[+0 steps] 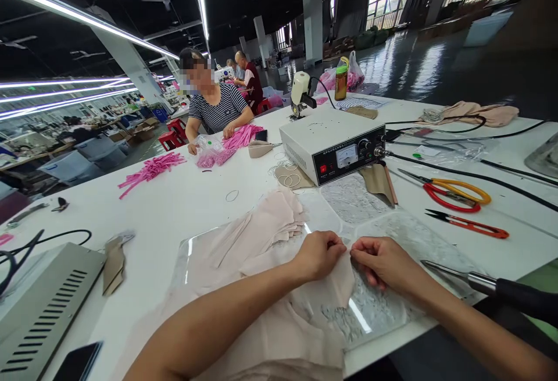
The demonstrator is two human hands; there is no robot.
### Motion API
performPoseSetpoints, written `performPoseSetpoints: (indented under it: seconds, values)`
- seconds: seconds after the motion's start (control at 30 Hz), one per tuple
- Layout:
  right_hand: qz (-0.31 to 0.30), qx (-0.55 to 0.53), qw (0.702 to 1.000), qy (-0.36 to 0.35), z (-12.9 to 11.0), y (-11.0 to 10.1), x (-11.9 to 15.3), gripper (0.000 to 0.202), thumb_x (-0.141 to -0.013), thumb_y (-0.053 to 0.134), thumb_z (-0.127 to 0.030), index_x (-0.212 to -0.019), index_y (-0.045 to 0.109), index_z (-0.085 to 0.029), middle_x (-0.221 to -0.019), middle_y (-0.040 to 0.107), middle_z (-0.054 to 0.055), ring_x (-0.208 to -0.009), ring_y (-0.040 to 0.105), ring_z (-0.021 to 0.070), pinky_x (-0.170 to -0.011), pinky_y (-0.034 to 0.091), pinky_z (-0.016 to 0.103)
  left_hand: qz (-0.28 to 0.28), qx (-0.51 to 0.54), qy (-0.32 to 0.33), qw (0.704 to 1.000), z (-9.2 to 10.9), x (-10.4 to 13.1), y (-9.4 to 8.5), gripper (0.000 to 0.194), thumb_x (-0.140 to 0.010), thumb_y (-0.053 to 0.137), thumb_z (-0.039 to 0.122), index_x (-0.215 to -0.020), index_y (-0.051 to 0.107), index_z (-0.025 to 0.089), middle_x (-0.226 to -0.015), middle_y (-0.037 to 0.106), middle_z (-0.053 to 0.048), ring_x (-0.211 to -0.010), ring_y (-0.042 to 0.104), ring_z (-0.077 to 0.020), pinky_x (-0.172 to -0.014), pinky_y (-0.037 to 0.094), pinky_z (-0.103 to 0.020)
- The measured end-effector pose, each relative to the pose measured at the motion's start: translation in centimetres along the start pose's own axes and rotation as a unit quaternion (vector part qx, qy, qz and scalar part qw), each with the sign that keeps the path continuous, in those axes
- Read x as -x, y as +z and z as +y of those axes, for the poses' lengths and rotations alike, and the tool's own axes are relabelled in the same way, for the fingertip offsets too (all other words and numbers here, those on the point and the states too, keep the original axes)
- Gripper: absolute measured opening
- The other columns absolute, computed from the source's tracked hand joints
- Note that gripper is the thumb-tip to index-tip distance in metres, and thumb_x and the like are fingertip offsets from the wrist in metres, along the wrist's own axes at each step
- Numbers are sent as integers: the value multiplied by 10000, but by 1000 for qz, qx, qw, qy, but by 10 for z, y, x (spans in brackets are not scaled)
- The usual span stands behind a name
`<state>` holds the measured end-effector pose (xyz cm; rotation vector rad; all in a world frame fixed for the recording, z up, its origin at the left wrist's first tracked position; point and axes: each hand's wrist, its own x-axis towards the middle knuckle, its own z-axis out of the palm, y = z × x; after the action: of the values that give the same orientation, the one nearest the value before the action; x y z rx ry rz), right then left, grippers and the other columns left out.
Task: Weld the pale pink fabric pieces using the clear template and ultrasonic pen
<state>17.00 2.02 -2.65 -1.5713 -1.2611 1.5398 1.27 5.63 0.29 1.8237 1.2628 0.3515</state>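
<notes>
My left hand (320, 255) has its fingers pinched on the upper edge of a pale pink fabric piece (342, 282). Close beside it, my right hand (383, 260) pinches at the same edge, its fingers curled; the fingertips of both hands nearly meet. Below them the piece hangs over a clear sheet (379, 311) lying on the white table (170, 209). More pale pink fabric (270, 221) is layered left of my hands, and further fabric (288, 340) lies under and beside my left forearm.
A control box (333, 142) stands beyond my hands. Scissors (457, 192), orange snips (468, 224) and a black-handled tool (492, 285) lie right. A grey box (47, 311) and phone (78, 362) sit left. Across the table, a person (218, 104) handles pink strips (242, 136).
</notes>
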Motion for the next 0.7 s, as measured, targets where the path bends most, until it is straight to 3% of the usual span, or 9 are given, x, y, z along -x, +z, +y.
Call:
performPoseSetpoints:
  seconds: [0.17, 0.47, 0.7]
  values:
    - [33, 30, 999, -10, -1, 2, 4, 84, -650, 487, -276, -591, 456, -224, -328, 433, -86, -286, 375, 80, -309, 273, 192, -2, 2, -11, 1000, 0, 0, -2, 141, -777, 504, 230, -714, 606, 155, -656, 567, 4, -666, 496, -128, -660, 405, -241]
    - [103, 134, 985, -45, -2, 6, 8, 150, -615, 495, -238, -518, 382, -230, -355, 394, -93, -292, 401, 79, -342, 271, 210, -6, 40, -42, 998, -7, -1, -4, 189, -846, 412, 248, -776, 555, 147, -604, 544, 8, -602, 509, -113, -615, 432, -231]
    - [95, 197, 974, -59, -5, -1, 9, 142, -626, 496, -250, -507, 424, -226, -382, 441, -66, -342, 439, 106, -389, 314, 230, -41, 73, -36, 996, -9, 0, -8, 135, -844, 449, 225, -809, 548, 140, -618, 567, 15, -602, 539, -97, -645, 461, -225]
